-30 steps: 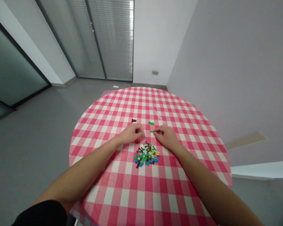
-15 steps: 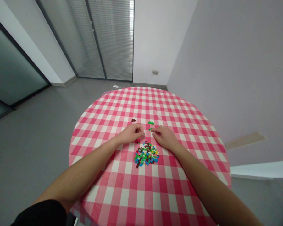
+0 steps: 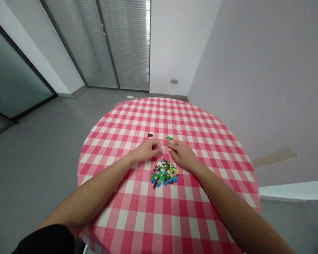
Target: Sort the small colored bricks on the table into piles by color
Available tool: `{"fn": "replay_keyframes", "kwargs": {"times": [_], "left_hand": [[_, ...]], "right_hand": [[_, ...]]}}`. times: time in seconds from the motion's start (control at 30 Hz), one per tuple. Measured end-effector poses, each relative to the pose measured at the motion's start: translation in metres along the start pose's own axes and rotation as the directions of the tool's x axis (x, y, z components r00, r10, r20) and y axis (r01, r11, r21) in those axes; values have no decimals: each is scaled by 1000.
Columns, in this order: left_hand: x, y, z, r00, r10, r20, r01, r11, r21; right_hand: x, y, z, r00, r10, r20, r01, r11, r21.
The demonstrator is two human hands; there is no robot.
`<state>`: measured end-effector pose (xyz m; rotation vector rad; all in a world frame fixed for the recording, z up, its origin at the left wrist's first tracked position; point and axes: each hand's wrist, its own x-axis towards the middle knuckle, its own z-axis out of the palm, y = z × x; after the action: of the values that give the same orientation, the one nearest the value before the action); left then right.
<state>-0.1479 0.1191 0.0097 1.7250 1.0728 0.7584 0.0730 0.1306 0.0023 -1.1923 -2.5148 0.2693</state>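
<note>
A loose pile of small plastic bricks (image 3: pixel 164 173) in green, blue, yellow, white and dark brown lies on the checked tablecloth (image 3: pixel 137 220). Just beyond it, my left hand (image 3: pixel 147 150) rests with curled fingers, and I cannot tell whether they hold anything. My right hand (image 3: pixel 184 155) is to the right, its fingertips just below a thin green brick (image 3: pixel 169 143). Another green brick (image 3: pixel 170 138) lies slightly farther away, and a dark brown brick (image 3: pixel 150 135) lies beyond my left hand.
The round table's edge (image 3: pixel 92 139) curves around the bricks, with a grey floor (image 3: pixel 37 141) beyond it. Glass doors with blinds (image 3: pixel 113 42) stand at the back, and a white cable (image 3: pixel 130 97) lies on the floor. A black sleeve (image 3: pixel 42 241) shows at lower left.
My right hand has moved left and slightly away from me, and the thin green brick has shifted away with it. My left hand has stayed nearly still.
</note>
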Motion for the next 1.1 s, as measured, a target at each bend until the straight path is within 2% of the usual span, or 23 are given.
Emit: {"fn": "replay_keyframes", "kwargs": {"times": [0.37,0.67,1.1], "left_hand": [[2,-4,0,1000,15,5,-15,1000,-2],[1,-1,-1,1000,-8,12,7,1000,10],[0,2,-2,1000,-5,7,4,999,49]], "right_hand": [[5,-3,-3,999,37,19,-34,988,-151],[3,4,-1,997,68,-25,-71,991,-117],[5,4,-3,996,92,-2,-92,986,-140]]}}
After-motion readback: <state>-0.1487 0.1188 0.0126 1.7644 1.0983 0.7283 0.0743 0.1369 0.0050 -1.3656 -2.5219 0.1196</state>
